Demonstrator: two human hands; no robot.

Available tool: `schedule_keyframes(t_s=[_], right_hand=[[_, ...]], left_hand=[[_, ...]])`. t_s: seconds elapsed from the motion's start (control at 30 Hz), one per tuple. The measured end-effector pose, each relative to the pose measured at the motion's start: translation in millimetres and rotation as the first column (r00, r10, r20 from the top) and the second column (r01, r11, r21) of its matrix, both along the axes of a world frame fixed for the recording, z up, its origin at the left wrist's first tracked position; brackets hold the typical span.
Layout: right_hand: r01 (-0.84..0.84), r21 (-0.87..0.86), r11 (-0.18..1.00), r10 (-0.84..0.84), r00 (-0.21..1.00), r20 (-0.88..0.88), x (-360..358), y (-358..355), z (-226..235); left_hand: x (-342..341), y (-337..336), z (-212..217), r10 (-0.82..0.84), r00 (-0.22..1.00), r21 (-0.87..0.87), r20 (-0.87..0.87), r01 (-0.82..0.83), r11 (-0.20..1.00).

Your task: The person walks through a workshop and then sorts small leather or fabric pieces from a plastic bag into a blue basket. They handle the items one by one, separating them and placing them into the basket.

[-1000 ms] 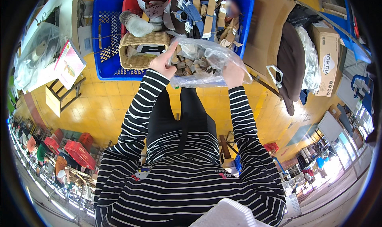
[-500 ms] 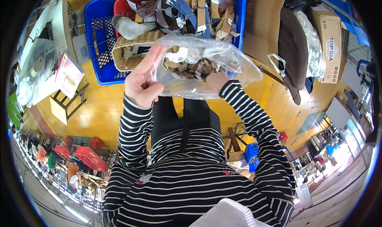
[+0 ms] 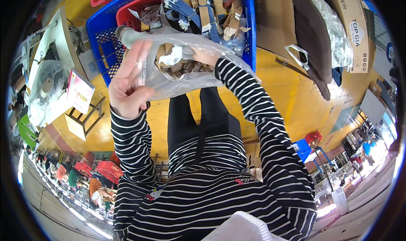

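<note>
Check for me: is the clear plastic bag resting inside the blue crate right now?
No, both hands, left hand and right hand, hold the clear plastic bag up in front of the blue crate.

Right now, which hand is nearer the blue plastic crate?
Right. The right hand, inside the clear plastic bag, sits right at the blue plastic crate; the left hand grips the bag's edge lower, farther back.

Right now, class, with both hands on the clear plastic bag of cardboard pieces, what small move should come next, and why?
Probably draw the right hand out with one piece: it sits inside the clear plastic bag of cardboard pieces, while the left hand pinches the bag's edge, holding it open above the blue plastic crate.
</note>
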State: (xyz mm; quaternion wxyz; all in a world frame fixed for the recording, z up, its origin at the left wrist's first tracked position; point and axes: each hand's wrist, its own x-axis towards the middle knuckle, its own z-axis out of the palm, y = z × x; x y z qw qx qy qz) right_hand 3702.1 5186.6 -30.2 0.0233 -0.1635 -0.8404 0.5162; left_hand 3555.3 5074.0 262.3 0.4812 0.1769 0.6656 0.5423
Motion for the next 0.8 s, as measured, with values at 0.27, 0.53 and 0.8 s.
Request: schedule_keyframes(t_s=[0.27, 0.53, 0.8], right_hand=[[-0.529, 0.14, 0.837, 0.47, 0.826, 0.311, 63, 30, 92], [-0.49, 0.259, 0.832, 0.318, 0.805, 0.501, 70, 16, 123], [-0.011, 0.281, 0.96, -0.087, 0.939, 0.332, -11, -7, 46]], left_hand=[[-14, 2, -8, -0.176, 0.98, 0.024, -0.088, 0.179, 0.984], [12, 1, -18, -0.172, 0.985, 0.084, 0.027, 0.169, 0.982], [5, 4, -15, -0.166, 0.983, -0.095, -0.072, 0.159, 0.983]])
